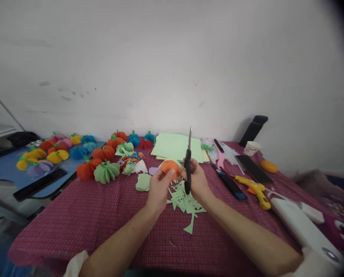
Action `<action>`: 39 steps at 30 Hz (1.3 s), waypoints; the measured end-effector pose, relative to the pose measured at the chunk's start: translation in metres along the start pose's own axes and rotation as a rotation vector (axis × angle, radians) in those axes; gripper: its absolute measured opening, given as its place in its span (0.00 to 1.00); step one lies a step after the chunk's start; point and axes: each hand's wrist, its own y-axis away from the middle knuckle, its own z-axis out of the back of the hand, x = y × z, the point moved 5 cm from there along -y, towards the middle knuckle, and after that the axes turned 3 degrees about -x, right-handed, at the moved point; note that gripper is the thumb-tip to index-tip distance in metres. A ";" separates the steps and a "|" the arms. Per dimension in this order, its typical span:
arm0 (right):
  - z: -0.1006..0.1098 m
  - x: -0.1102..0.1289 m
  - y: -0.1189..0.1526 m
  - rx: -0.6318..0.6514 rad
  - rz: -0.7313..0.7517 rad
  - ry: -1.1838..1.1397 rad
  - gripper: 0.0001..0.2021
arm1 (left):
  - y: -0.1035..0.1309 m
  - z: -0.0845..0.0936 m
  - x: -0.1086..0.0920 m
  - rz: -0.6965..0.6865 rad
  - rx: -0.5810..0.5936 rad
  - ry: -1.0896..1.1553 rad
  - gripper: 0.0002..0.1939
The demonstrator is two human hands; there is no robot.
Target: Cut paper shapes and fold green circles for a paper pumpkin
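In the middle of the head view, my left hand (159, 189) pinches an orange paper piece (170, 167) with light green paper (164, 162) showing behind it. My right hand (197, 181) has its fingers in the handles of black-handled scissors (187, 171), whose blades point up. Its fingertips also touch the right edge of the orange piece. Light green paper scraps (183, 200) lie below my hands on the red checked cloth (108, 215). A small stack of light green cut pieces (143, 182) rests left of my left hand.
Colourful paper pumpkins (103, 153) stand at the left, near a black phone (40, 184). Green sheets (172, 145) lie at the back. On the right are a box cutter (231, 186), a yellow glue gun (254, 188), a dark phone (253, 168), a paper cup (251, 148) and a white device (304, 227).
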 end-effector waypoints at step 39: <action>0.052 0.012 0.080 0.649 -0.608 0.195 0.19 | -0.020 0.021 -0.005 0.039 -0.171 0.048 0.09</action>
